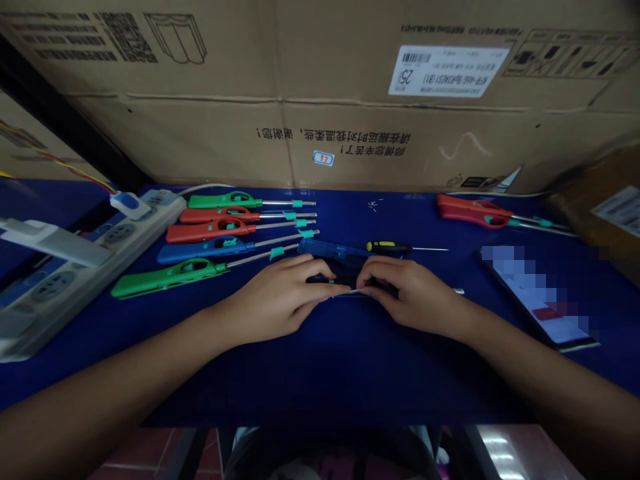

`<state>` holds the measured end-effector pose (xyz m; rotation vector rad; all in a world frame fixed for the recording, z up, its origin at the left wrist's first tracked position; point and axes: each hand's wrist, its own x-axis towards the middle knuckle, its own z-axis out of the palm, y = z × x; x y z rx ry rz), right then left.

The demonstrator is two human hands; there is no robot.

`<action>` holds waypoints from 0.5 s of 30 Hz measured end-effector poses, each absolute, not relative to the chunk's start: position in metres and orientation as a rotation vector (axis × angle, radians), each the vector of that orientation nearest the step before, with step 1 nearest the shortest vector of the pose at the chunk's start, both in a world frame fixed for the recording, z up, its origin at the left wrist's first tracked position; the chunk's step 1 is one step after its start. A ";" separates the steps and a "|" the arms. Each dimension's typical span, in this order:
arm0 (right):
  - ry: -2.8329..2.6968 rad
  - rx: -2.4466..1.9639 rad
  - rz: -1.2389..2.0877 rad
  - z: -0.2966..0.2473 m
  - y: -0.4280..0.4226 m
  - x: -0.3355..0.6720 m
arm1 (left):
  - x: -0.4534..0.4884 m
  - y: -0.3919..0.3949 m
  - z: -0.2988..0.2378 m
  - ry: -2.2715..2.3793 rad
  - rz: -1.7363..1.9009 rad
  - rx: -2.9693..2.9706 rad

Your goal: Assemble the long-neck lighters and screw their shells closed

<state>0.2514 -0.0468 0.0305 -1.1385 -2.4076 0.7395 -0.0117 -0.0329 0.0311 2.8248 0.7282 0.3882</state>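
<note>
Near the middle of the blue table, my left hand [277, 297] is closed in a pinch. My right hand [417, 293] faces it, also pinching. Between the fingertips runs a thin pale strip [351, 291], apparently held at both ends; its kind is not clear. Just beyond the fingers lies a blue lighter casing [320, 249], partly hidden by the hands. A ribbed metal tip [459, 291] pokes out past my right hand. Behind that hand rests a screwdriver [390, 247] with a black and yellow handle.
Several long-necked lighters, including a green one [173, 278], lie in a row at left. Red lighters [473, 210] are at back right. A phone [540, 297] sits at right, a power strip [95, 267] at left. A large cardboard box [340, 80] walls the back.
</note>
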 end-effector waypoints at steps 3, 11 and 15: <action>-2.413 -1.122 0.714 0.030 -0.047 0.253 | -0.012 -0.033 0.032 0.724 0.388 2.819; -2.352 -1.101 0.820 0.033 -0.045 0.251 | -0.011 -0.035 0.031 0.736 0.383 2.860; -2.354 -1.027 0.866 0.035 -0.045 0.255 | -0.012 -0.036 0.032 0.726 0.329 2.948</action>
